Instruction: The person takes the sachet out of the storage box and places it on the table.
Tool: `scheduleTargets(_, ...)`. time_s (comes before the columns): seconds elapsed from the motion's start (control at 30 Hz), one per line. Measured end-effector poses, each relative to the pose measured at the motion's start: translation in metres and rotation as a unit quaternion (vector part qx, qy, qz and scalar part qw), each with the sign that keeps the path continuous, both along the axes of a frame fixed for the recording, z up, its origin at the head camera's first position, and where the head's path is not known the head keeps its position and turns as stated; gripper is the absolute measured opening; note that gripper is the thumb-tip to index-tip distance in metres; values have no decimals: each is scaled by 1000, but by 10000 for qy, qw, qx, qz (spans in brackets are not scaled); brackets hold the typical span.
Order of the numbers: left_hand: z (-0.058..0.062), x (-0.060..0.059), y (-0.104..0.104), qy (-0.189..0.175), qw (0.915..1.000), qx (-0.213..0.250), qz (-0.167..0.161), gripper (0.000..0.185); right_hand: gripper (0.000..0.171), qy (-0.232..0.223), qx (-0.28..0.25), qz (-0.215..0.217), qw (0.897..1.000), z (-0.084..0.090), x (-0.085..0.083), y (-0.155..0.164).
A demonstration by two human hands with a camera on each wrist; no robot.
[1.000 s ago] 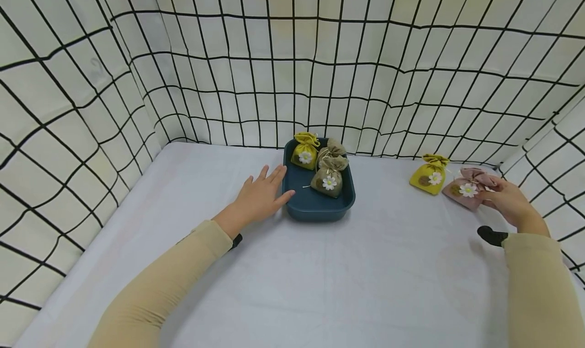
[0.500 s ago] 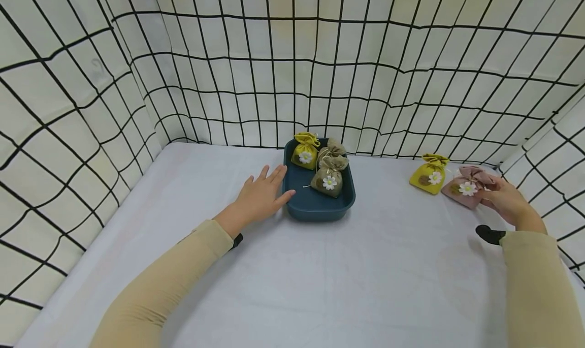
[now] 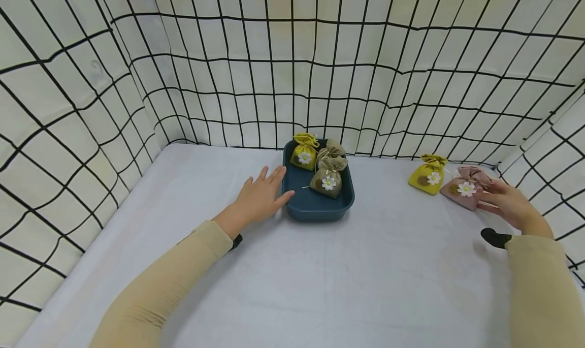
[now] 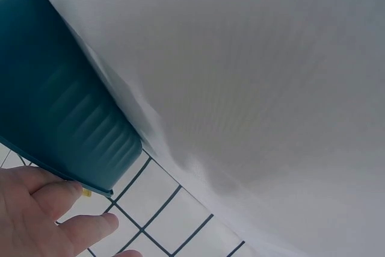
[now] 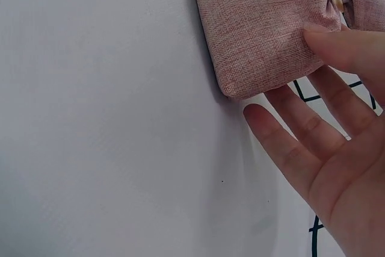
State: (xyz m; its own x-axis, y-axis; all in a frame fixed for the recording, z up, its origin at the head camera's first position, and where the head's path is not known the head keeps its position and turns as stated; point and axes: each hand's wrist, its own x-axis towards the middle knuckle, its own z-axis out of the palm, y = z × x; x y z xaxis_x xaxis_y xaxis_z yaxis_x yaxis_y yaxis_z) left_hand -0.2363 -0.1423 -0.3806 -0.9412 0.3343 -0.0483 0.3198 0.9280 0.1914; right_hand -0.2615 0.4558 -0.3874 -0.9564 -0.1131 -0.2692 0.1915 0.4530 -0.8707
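Spread right hand (image 3: 516,208) seemingly adjusts the two-o'clock pink pouch (image 3: 457,196); spread left hand (image 3: 257,198) touches the twelve-o'clock tray (image 3: 315,214). Lifting would want a pinch.

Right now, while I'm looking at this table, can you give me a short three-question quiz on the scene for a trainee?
1. What lies in the tray, and how many of each?
2. True or false: in the head view, the left hand is at the tray's left edge.
3. What colour is the item that the right hand holds: A, yellow; B, pink; C, tan?

Key:
1. One yellow pouch and two tan pouches.
2. True.
3. B; it is the pink pouch.
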Motion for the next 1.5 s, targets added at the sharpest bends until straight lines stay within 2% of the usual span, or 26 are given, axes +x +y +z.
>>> scheduleTargets(0.13,-2,-1,0,-18,10000,-13,0,79,81,16,-56,-20,10000,-1,4,3)
scheduleTargets(0.27,-3,0,0,-15,10000,-10,10,79,72,93,-746,-126,9971,-6,9,9)
scheduleTargets(0.4,-2,1,0,9,10000,8,10,79,71,188,-1268,-205,9915,-8,16,15)
scheduleTargets(0.5,-1,1,1,29,10000,3,5,80,65,268,-1227,-197,9919,-8,20,17)
scheduleTargets(0.67,2,1,1,46,10000,10,6,80,34,493,-1046,-244,9930,-7,25,18)
scheduleTargets(0.77,3,1,2,27,10000,9,-2,80,29,707,-923,-501,9920,-5,27,17)
scheduleTargets(0.83,2,1,2,24,10000,7,-7,80,26,935,-757,-838,9892,-2,28,16)
scheduleTargets(1.03,2,1,1,30,10000,6,-9,79,19,1410,-535,-1987,9684,8,30,9)
scheduleTargets(1.2,1,0,0,33,10000,18,-8,79,16,1700,-564,-2331,9558,15,32,0)
scheduleTargets(1.27,0,0,1,25,10000,16,-5,79,16,1833,-769,-2440,9492,18,33,-5)
scheduleTargets(1.4,0,0,1,13,10000,12,9,80,18,2159,-1605,-2630,9265,23,37,-17)
scheduleTargets(1.5,0,0,1,16,10000,24,7,80,20,2415,-1888,-2616,9152,27,39,-26)
